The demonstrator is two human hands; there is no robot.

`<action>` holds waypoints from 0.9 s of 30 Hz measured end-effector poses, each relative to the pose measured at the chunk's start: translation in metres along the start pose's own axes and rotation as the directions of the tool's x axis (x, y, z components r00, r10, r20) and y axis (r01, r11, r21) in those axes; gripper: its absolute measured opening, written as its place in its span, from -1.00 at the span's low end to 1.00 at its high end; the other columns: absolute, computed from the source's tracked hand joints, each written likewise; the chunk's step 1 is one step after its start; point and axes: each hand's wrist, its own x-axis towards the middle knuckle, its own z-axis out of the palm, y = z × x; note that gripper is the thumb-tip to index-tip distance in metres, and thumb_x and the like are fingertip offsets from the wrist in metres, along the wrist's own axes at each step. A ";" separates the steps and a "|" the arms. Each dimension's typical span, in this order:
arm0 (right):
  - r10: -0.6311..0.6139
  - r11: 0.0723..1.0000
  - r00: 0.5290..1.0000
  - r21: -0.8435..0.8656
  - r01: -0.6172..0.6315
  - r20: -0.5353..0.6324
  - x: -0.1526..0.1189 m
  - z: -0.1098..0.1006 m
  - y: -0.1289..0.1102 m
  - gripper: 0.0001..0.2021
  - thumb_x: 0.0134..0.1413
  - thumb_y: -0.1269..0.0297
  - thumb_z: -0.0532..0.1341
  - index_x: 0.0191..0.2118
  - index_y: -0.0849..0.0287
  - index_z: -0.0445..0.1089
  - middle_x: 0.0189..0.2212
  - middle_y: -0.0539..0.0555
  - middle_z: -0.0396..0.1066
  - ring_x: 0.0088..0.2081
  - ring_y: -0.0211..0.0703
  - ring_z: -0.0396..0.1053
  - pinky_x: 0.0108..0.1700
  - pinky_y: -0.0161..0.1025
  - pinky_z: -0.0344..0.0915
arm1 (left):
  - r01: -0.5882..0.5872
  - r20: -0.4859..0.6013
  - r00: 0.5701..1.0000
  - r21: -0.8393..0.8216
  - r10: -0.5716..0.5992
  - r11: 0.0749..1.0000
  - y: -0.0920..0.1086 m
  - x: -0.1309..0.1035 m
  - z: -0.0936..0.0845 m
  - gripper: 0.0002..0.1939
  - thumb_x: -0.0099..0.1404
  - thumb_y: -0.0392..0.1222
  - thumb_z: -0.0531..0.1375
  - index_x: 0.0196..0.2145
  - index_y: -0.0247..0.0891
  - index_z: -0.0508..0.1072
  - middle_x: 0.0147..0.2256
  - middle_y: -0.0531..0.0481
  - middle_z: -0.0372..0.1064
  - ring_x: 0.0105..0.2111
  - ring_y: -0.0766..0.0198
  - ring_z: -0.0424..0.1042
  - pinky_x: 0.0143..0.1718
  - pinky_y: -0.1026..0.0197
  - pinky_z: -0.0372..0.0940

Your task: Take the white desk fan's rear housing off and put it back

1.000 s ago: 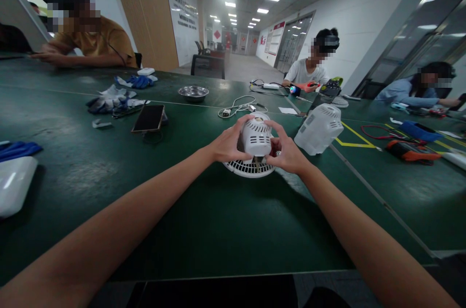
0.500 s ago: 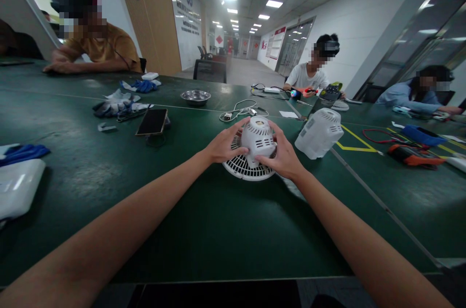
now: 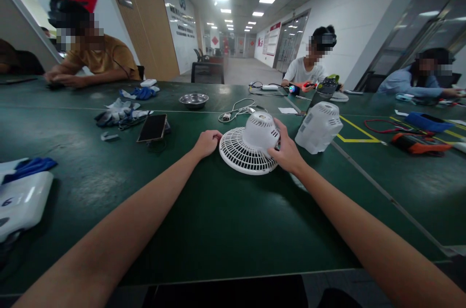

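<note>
A white fan head [image 3: 241,156] lies on the green table with its round slotted grille down and its vented motor housing [image 3: 259,128] up. My right hand [image 3: 289,153] grips the housing's right side, thumb in front and fingers behind. At the grille's left rim, my left hand [image 3: 208,144] is closed, its fingertips at the edge and partly hidden. Just right of my right hand stands a translucent white plastic container [image 3: 318,128] with slots in its top.
Behind the fan are a coiled white cable [image 3: 238,111] and a metal bowl [image 3: 194,100]. Left lie a phone [image 3: 152,127], gloves [image 3: 118,113] and a white case [image 3: 27,201]. An orange-black meter [image 3: 418,144] lies right. Several people sit around the table.
My left hand has left the motor housing and moved left to the grille's rim. My right hand stays on the housing. The fan now sits tilted slightly differently, more of its grille showing.
</note>
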 end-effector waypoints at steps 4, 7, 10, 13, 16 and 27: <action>0.041 0.999 0.996 0.023 -0.043 0.083 -0.002 -0.001 0.005 0.02 -0.08 0.19 0.37 0.43 -0.04 -0.20 0.30 0.25 0.19 0.16 0.38 0.34 0.17 0.36 0.28 | -0.067 0.031 0.997 0.013 0.067 0.998 -0.002 0.001 0.004 -0.70 0.24 -0.21 0.24 -0.07 -0.29 0.55 -0.11 -0.14 0.58 -0.14 0.10 0.52 -0.04 0.10 0.37; 0.052 0.998 0.994 0.029 -0.055 0.094 -0.003 -0.003 0.009 0.01 -0.07 0.11 0.40 0.42 -0.03 -0.16 0.24 0.24 0.26 0.11 0.32 0.39 0.15 0.29 0.34 | -0.057 0.051 0.997 0.016 0.056 0.998 -0.002 0.001 0.005 -0.65 0.22 -0.19 0.29 -0.03 -0.28 0.54 -0.08 -0.14 0.57 -0.11 0.08 0.52 -0.04 0.11 0.37; 0.039 0.999 0.997 0.023 -0.041 0.072 -0.003 -0.004 0.012 -0.02 -0.06 0.08 0.41 0.41 -0.05 -0.11 0.18 0.22 0.33 0.06 0.29 0.43 0.13 0.29 0.35 | -0.044 0.058 0.997 0.027 0.042 0.999 -0.001 0.001 0.005 -0.67 0.24 -0.21 0.27 -0.02 -0.27 0.54 -0.06 -0.15 0.56 -0.09 0.07 0.51 -0.03 0.09 0.37; 0.038 0.999 0.997 0.024 -0.039 0.064 -0.003 -0.004 0.012 -0.02 -0.06 0.09 0.42 0.41 -0.05 -0.09 0.18 0.23 0.34 0.05 0.29 0.43 0.12 0.29 0.36 | -0.042 0.055 0.998 0.026 0.041 0.999 -0.002 0.001 0.005 -0.68 0.27 -0.20 0.25 -0.01 -0.26 0.53 -0.06 -0.15 0.56 -0.10 0.07 0.52 -0.03 0.08 0.37; 0.046 0.998 0.996 0.031 -0.048 0.072 -0.002 -0.003 0.012 -0.02 -0.06 0.08 0.43 0.41 -0.04 -0.09 0.22 0.24 0.31 0.09 0.30 0.41 0.12 0.29 0.36 | -0.044 0.056 0.998 0.027 0.043 0.999 -0.003 0.002 0.006 -0.68 0.29 -0.17 0.24 -0.01 -0.26 0.52 -0.06 -0.14 0.57 -0.11 0.07 0.52 -0.04 0.08 0.36; 0.055 0.996 0.994 0.058 -0.060 0.093 -0.003 -0.003 0.013 -0.02 -0.04 0.05 0.42 0.41 -0.04 -0.11 0.30 0.25 0.21 0.18 0.35 0.34 0.17 0.31 0.32 | -0.056 0.047 0.997 0.058 0.053 0.997 -0.003 0.001 0.006 -0.70 0.27 -0.23 0.24 -0.04 -0.28 0.53 -0.13 -0.13 0.59 -0.21 0.10 0.51 -0.17 0.12 0.35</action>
